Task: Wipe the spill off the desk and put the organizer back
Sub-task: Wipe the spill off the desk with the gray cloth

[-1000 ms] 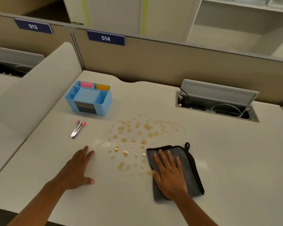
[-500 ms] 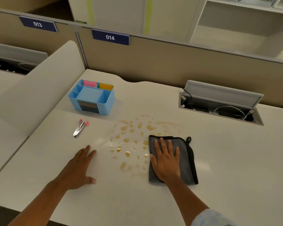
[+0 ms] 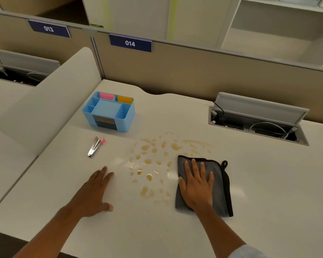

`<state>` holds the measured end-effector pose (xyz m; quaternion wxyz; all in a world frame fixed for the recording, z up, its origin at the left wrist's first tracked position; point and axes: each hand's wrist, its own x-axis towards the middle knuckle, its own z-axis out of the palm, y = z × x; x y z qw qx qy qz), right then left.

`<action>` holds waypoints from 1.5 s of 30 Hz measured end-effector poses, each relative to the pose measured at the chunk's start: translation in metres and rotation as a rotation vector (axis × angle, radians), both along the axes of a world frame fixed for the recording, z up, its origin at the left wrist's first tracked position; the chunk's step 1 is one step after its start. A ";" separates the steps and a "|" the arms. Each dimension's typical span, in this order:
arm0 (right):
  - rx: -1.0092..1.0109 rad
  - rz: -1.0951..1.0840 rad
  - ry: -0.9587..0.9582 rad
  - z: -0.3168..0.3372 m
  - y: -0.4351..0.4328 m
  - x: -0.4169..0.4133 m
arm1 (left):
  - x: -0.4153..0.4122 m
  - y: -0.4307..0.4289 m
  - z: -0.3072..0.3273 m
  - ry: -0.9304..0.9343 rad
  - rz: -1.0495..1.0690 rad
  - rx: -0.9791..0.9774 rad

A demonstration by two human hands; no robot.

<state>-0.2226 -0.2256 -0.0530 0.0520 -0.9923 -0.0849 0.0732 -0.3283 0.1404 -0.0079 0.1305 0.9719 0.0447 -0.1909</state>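
**Right hand flat on the cloth beside the spill**

The desk (image 3: 268, 183) fills most of the view; its near edge and both far sides are cut off by the frame. On the partition (image 3: 194, 71) behind it, two dark blue tags read "013" (image 3: 48, 29) and "014" (image 3: 130, 43). A small yellow-green sticker further back is too blurred to read. An open cable tray (image 3: 257, 125) sits well beyond the right hand (image 3: 196, 187), its inside dark, with only a pale looped cable to make out.

The spill (image 3: 157, 161), tan drops and smears, lies between the two hands and runs on beyond them. The grey cloth (image 3: 218, 187) lies just right of it, its left edge touching the nearest drops. The right hand's grip is spread, palm flat, pressing the cloth down and hiding its middle. The left hand (image 3: 93, 192) lies flat on bare desk, grip spread, holding nothing.

The blue organizer (image 3: 108, 111) stands well beyond the left hand, upright, with pink and orange pads in its back slots. A small metal tool (image 3: 95, 146) with pink tips lies between organizer and left hand; what it is cannot be told.
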 end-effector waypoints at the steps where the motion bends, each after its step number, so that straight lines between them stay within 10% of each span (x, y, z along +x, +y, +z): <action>1: 0.010 0.002 0.008 0.002 0.010 0.006 | 0.000 0.000 0.000 -0.004 0.002 -0.002; 30: 0.086 0.361 -0.032 -0.015 0.013 -0.025 | -0.001 -0.001 0.007 -0.017 0.020 -0.010; 39: 0.000 -0.050 -0.034 -0.004 -0.065 0.033 | 0.000 -0.006 0.012 -0.041 0.035 -0.019; 45: 0.013 0.046 -0.017 0.002 -0.026 0.076 | 0.003 -0.011 0.018 -0.027 0.064 -0.023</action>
